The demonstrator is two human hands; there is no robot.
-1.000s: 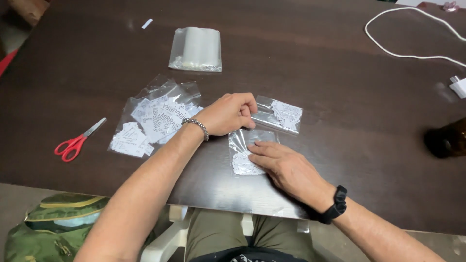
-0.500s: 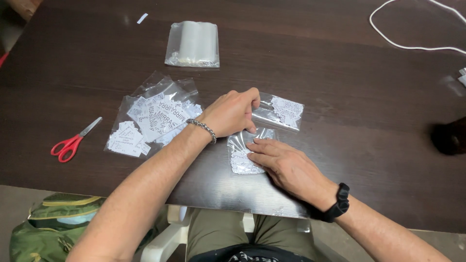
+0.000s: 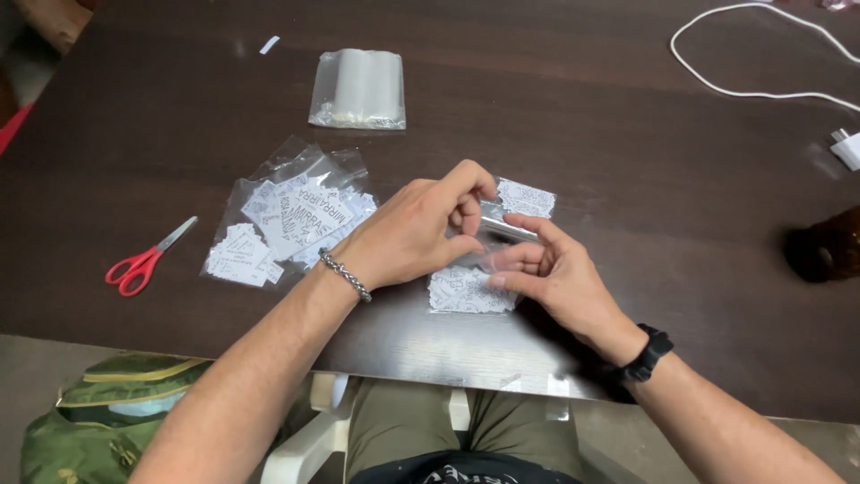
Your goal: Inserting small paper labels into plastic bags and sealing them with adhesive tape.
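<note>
Both hands meet over a small clear plastic bag (image 3: 494,235) just above the dark wooden table (image 3: 582,143). My left hand (image 3: 414,231), a metal bracelet on its wrist, pinches the bag's left end. My right hand (image 3: 548,269), with a black watch on the wrist, holds the bag's other end with fingertips. Under the hands lies a flat bag of printed white paper labels (image 3: 468,290). Another such bag (image 3: 527,197) peeks out behind the fingers.
A pile of clear bags with printed labels (image 3: 288,220) lies left of the hands. Red-handled scissors (image 3: 143,262) sit further left. A stack of empty clear bags (image 3: 360,88) is at the back. A white cable (image 3: 743,81), plug (image 3: 847,148) and brown bottle (image 3: 824,244) are on the right.
Both hands have lifted from pressing the bags flat and now hold one small clear bag between them. The camera has moved closer.
</note>
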